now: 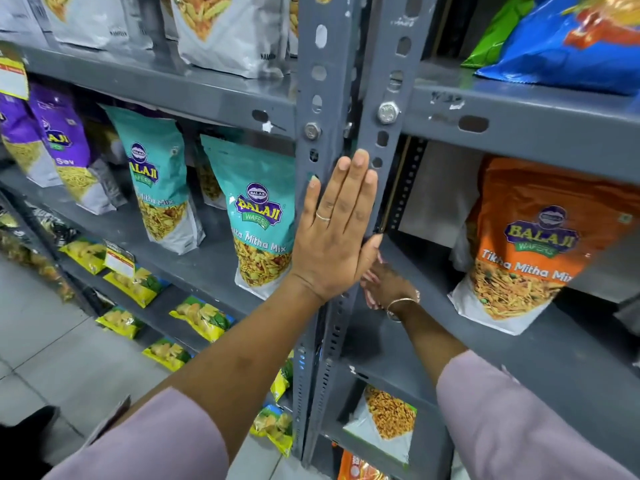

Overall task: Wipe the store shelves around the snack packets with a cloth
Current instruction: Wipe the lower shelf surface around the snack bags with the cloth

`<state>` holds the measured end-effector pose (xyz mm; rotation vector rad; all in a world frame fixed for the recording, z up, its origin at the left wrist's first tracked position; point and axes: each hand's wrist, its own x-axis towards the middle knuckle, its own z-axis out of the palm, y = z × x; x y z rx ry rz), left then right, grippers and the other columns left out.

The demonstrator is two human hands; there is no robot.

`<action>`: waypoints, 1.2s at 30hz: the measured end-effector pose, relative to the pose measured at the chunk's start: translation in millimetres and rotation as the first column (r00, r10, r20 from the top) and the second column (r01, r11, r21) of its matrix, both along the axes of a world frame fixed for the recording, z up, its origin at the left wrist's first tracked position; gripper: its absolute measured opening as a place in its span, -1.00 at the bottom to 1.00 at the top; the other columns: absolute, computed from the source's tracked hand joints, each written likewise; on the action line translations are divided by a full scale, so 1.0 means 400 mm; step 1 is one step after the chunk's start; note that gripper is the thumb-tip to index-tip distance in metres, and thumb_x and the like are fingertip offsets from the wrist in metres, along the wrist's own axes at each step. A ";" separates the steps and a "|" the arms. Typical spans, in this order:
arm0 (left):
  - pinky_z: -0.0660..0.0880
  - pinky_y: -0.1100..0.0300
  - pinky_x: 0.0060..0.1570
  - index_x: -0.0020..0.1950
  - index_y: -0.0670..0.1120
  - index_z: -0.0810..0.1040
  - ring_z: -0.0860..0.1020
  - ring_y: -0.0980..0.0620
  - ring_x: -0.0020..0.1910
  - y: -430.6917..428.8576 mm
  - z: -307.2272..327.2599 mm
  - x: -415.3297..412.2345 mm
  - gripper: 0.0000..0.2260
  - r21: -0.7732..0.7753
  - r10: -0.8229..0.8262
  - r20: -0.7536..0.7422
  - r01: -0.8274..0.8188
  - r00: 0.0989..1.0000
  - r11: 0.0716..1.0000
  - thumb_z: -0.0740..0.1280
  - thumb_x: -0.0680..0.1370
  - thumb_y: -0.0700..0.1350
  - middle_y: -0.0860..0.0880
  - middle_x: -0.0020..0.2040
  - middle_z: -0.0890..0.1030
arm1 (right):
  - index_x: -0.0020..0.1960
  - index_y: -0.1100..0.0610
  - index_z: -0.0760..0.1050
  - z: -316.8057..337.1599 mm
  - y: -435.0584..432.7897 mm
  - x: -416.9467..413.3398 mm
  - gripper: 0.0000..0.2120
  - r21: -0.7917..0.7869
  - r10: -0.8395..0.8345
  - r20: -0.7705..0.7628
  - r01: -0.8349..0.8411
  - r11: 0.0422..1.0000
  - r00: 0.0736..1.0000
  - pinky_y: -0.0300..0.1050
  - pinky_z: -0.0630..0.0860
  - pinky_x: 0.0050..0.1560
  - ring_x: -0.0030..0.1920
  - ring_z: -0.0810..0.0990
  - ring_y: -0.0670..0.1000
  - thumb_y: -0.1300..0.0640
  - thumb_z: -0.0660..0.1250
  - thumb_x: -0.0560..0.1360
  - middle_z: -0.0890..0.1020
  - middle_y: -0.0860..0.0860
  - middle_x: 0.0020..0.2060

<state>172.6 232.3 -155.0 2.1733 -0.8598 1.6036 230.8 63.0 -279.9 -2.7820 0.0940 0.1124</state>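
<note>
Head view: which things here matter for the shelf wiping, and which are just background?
In play:
- left hand, flat against the grey upright post
- right hand, low on the grey shelf; no cloth can be made out
- orange Balaji packet and teal Balaji packet flanking the hands

Background:
- purple packets
- yellow packets
- blue bag
- floor tiles

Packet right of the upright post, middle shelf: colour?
Orange packet, white base; head view.
</note>
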 end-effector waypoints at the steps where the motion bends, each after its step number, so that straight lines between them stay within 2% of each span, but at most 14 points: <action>1: -0.19 0.01 0.45 0.47 -0.12 -0.37 -0.28 0.05 0.47 -0.001 0.002 -0.002 -0.45 -0.003 0.007 0.000 -0.007 1.000 1.000 -0.17 0.60 0.06 0.01 0.47 -0.43 | 0.50 -0.13 0.13 -0.003 0.006 -0.030 -0.48 0.015 0.016 -0.003 -0.016 1.000 1.000 0.00 0.23 0.46 0.49 0.27 0.10 0.00 0.17 0.58 0.21 0.02 0.53; 8: -0.22 0.03 0.44 0.47 -0.11 -0.37 -0.29 0.06 0.47 -0.002 0.006 -0.008 -0.44 -0.002 0.021 -0.004 -0.021 1.000 1.000 -0.13 0.61 0.03 0.02 0.46 -0.43 | 0.39 -0.26 0.30 -0.009 0.012 -0.249 -0.54 0.068 0.149 0.007 -0.149 0.987 0.989 -0.10 0.32 0.44 0.45 0.36 -0.01 0.09 0.22 0.56 0.31 -0.15 0.48; 12: -0.27 0.03 0.44 0.46 -0.11 -0.39 -0.31 0.06 0.46 -0.001 0.012 -0.012 -0.37 0.013 0.034 -0.028 -0.034 0.999 0.999 -0.04 0.58 0.01 0.02 0.45 -0.45 | 0.34 0.00 0.47 0.054 -0.028 -0.335 -0.58 0.088 0.290 -0.201 -0.278 0.957 0.936 -0.24 0.42 0.28 0.28 0.54 -0.09 0.19 0.31 0.49 0.55 -0.01 0.31; 15: -0.27 0.03 0.44 0.46 -0.10 -0.39 -0.31 0.06 0.46 0.000 0.012 -0.011 -0.40 0.013 0.031 -0.035 -0.031 0.999 0.999 -0.08 0.59 0.02 -0.02 0.49 -0.40 | 0.27 0.35 0.47 0.120 -0.094 -0.372 -0.59 0.395 0.448 -0.457 -0.275 0.876 0.769 -0.44 0.49 -0.06 -0.18 0.61 -0.33 0.32 0.28 0.42 0.61 0.05 -0.04; 17: -0.27 0.03 0.44 0.47 -0.09 -0.38 -0.30 0.06 0.47 -0.001 0.012 -0.009 -0.40 0.017 0.030 -0.036 -0.029 0.999 0.999 -0.07 0.59 0.02 -0.02 0.49 -0.39 | 0.20 0.33 0.51 0.151 -0.124 -0.365 -0.65 0.519 0.377 -0.362 -0.152 0.841 0.852 -0.27 0.51 0.02 -0.12 0.62 -0.15 0.31 0.27 0.43 0.63 0.07 -0.02; 20: -0.27 0.04 0.44 0.47 -0.10 -0.37 -0.30 0.06 0.47 -0.001 0.014 -0.011 -0.41 0.024 0.051 -0.030 -0.050 0.998 0.998 -0.08 0.60 0.03 -0.08 0.51 -0.30 | 0.07 0.04 0.57 0.113 -0.117 -0.324 -0.78 0.653 -0.014 -0.081 0.064 0.755 0.997 -0.29 0.58 0.09 -0.05 0.65 -0.21 0.22 0.25 0.48 0.67 -0.10 0.04; 21: -0.26 0.04 0.43 0.47 -0.10 -0.37 -0.30 0.06 0.47 -0.002 0.016 -0.011 -0.36 0.027 0.059 -0.025 -0.058 0.998 0.998 -0.01 0.58 0.01 -0.12 0.52 -0.22 | 0.06 -0.03 0.54 0.080 -0.109 -0.302 -0.77 0.475 -0.064 0.021 0.046 0.879 0.998 -0.17 0.58 0.15 -0.02 0.65 -0.16 0.18 0.22 0.48 0.66 -0.05 0.12; 23: -0.27 0.04 0.43 0.48 -0.10 -0.36 -0.30 0.06 0.47 -0.005 0.019 -0.014 -0.30 0.031 0.077 -0.016 -0.077 0.997 0.997 0.07 0.54 -0.01 -0.12 0.52 -0.23 | 0.31 0.05 0.38 -0.010 -0.079 -0.278 -0.59 0.089 -0.102 -0.118 0.113 0.990 0.988 0.06 0.41 0.33 0.25 0.54 0.12 0.12 0.22 0.46 0.42 0.16 0.40; 24: -0.26 0.04 0.43 0.49 -0.11 -0.31 -0.30 0.06 0.47 -0.006 0.020 -0.015 -0.32 0.026 0.079 -0.009 -0.079 0.997 0.997 0.07 0.55 -0.01 -0.14 0.52 -0.19 | 0.51 0.07 0.10 -0.061 -0.046 -0.282 -0.38 -0.070 -0.093 -0.154 0.083 0.994 0.984 0.15 0.19 0.48 0.49 0.23 0.24 0.07 0.21 0.49 0.09 0.15 0.54; 25: -0.24 0.04 0.43 0.51 -0.15 -0.22 -0.29 0.06 0.47 -0.008 0.019 -0.014 -0.37 0.013 0.072 -0.002 -0.072 0.997 0.997 0.05 0.57 -0.01 -0.20 0.50 -0.08 | 0.55 0.02 -0.19 -0.087 -0.006 -0.289 -0.26 -0.253 -0.074 -0.135 0.038 0.967 0.988 0.19 -0.03 0.54 0.55 -0.13 0.23 0.03 0.18 0.53 -0.20 0.08 0.54; 27: -0.22 0.03 0.43 0.47 -0.24 0.00 -0.27 0.06 0.47 -0.010 0.020 -0.013 -0.44 -0.008 0.054 0.002 -0.054 0.999 0.999 0.07 0.55 -0.02 -0.29 0.42 0.16 | 0.54 -0.01 -0.32 -0.063 0.083 -0.315 -0.34 -0.270 0.036 -0.102 -0.063 0.961 0.994 0.15 -0.16 0.56 0.54 -0.32 0.13 -0.01 0.01 0.60 -0.32 0.03 0.52; 30: -0.26 0.04 0.43 0.43 -0.25 0.04 -0.29 0.07 0.47 -0.011 0.019 -0.017 -0.40 -0.010 0.055 -0.030 -0.055 0.998 0.998 0.16 0.48 -0.04 -0.37 0.39 0.26 | 0.55 -0.08 -0.07 -0.029 0.109 -0.332 -0.48 -0.145 0.092 -0.043 -0.097 0.985 0.995 0.00 -0.06 0.58 0.57 -0.13 0.00 -0.06 -0.05 0.62 -0.08 -0.04 0.57; 34: -0.28 0.05 0.43 0.44 -0.26 0.02 -0.29 0.07 0.47 -0.006 0.021 -0.023 -0.41 -0.011 0.068 -0.068 -0.069 0.995 0.998 0.14 0.50 -0.04 -0.38 0.39 0.25 | 0.54 -0.13 -0.11 -0.034 -0.051 -0.393 -0.44 -0.167 -0.225 -0.065 0.212 0.963 0.972 0.12 0.15 0.51 0.57 -0.08 0.00 0.05 0.03 0.60 -0.16 -0.10 0.56; 36: -0.28 0.05 0.43 0.45 -0.25 0.01 -0.28 0.06 0.47 -0.006 0.023 -0.026 -0.41 0.001 0.070 -0.077 -0.070 0.995 0.998 0.12 0.51 -0.05 -0.37 0.40 0.24 | 0.54 -0.13 -0.14 -0.030 -0.139 -0.451 -0.39 -0.154 -0.481 -0.033 0.471 0.869 0.876 0.20 0.13 0.50 0.57 -0.11 0.07 0.06 0.06 0.59 -0.21 -0.05 0.56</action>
